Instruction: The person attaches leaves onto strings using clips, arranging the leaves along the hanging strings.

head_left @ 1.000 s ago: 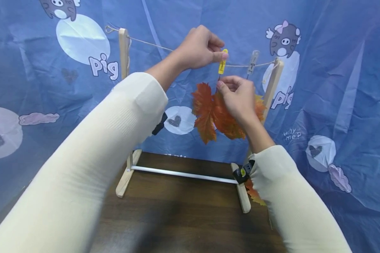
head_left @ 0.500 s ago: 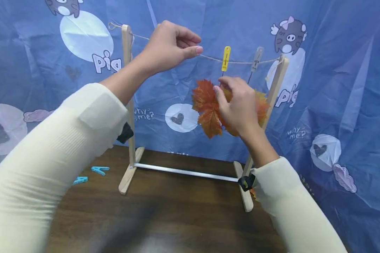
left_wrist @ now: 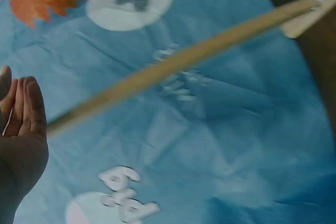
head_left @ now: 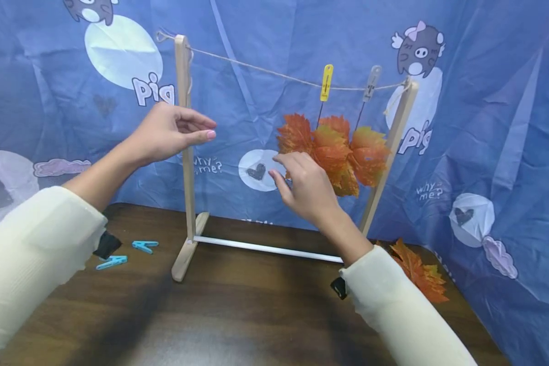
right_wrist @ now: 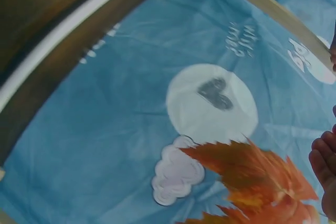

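My left hand [head_left: 164, 133] is in front of the rack's left post, fingers loosely bent and holding nothing; the left wrist view shows its fingers [left_wrist: 34, 106] at the left edge. Lower and to the right, my right hand [head_left: 310, 189] is empty too, thumb and fingers apart, overlapping the lower left of the hanging leaves. Two clothespins, one yellow [head_left: 327, 83] and one grey [head_left: 372, 84], sit on the string [head_left: 274, 72]. Under them, orange-and-yellow artificial maple leaves [head_left: 331, 152] hang by thin dark stems. The right wrist view catches an orange leaf [right_wrist: 257, 177] beside my fingertips.
The wooden rack has a left post [head_left: 186, 168], a right post [head_left: 395, 137] and a white crossbar [head_left: 270, 250]. Two light-blue clothespins [head_left: 145, 246] lie on the brown table [head_left: 238, 315] at left. More orange leaves [head_left: 421, 274] lie at right, before the blue printed cloth [head_left: 265, 117].
My left hand has let go of the yellow clothespin and moved left and down. My right hand has left the leaf stem and dropped down and left. The leaves stay hanging.
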A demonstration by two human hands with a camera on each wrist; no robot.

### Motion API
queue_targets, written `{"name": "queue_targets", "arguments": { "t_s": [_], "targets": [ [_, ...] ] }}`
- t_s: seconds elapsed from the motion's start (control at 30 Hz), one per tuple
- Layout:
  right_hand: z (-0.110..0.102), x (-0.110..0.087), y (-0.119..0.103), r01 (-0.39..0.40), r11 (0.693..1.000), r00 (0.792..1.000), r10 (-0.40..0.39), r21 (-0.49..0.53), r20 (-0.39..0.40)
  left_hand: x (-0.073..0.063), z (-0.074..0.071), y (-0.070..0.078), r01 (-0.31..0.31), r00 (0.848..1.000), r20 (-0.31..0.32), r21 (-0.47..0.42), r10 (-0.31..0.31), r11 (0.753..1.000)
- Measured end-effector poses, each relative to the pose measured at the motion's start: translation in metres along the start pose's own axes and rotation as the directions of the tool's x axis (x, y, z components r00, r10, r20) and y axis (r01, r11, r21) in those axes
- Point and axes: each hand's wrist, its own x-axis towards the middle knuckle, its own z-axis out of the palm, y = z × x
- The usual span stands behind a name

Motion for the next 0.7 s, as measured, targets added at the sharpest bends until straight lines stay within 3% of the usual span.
{"name": "queue_targets", "arguments": {
  "t_s": [0.23, 0.53, 0.7],
  "targets": [
    [0.015, -0.023, -0.002, 0.046, 0.999, 0.993, -0.046, 0.002, 0.104, -0.036, 0.005, -0.043, 0.069, 0.997, 0.025, -0.029, -0.069, 0.997],
    [0.019, -0.066, 0.006, 0.071, 0.997, 0.975, -0.069, -0.006, 0.213, -0.069, 0.021, -0.102, 0.081, 0.991, 0.094, 0.128, -0.093, 0.988],
    [0.013, -0.098, 0.018, 0.078, 0.997, 0.962, -0.069, -0.024, 0.263, -0.082, 0.03, -0.132, 0.111, 0.974, 0.171, 0.195, -0.146, 0.974]
  ]
}}
